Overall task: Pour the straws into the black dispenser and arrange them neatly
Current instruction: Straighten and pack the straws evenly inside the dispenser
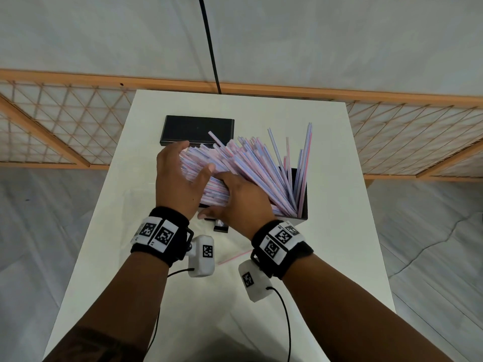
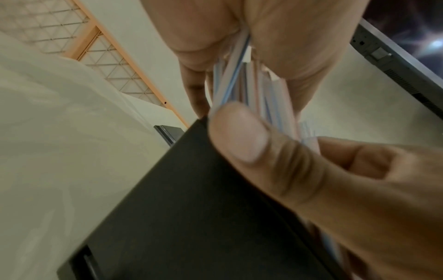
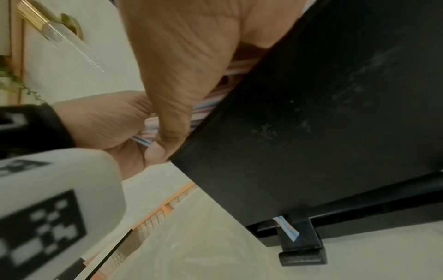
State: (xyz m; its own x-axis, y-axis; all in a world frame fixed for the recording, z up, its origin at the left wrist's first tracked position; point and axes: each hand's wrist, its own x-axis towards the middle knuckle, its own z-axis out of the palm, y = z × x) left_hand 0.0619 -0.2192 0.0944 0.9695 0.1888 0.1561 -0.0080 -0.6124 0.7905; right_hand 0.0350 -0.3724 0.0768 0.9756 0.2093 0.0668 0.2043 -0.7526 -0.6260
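Observation:
A thick bundle of pink, blue and white straws (image 1: 248,163) leans leftward out of the open black dispenser (image 1: 303,202) in the middle of the white table. My left hand (image 1: 180,176) curls round the bundle's left side, its thumb (image 2: 239,136) pressing the straws (image 2: 239,85) above the dispenser wall (image 2: 191,208). My right hand (image 1: 240,202) grips the bundle's near part, with the thumb lying along the dispenser's front edge (image 3: 311,113). Its fingers are hidden among the straws. A few straws stand upright at the right end. One straw end (image 3: 286,228) shows in the front slot.
The dispenser's black lid (image 1: 197,130) lies flat behind it. One loose straw (image 1: 232,257) lies on the table (image 1: 339,257) near my right wrist, on crumpled clear plastic (image 3: 191,236). A wooden lattice screen (image 1: 65,121) runs behind the table.

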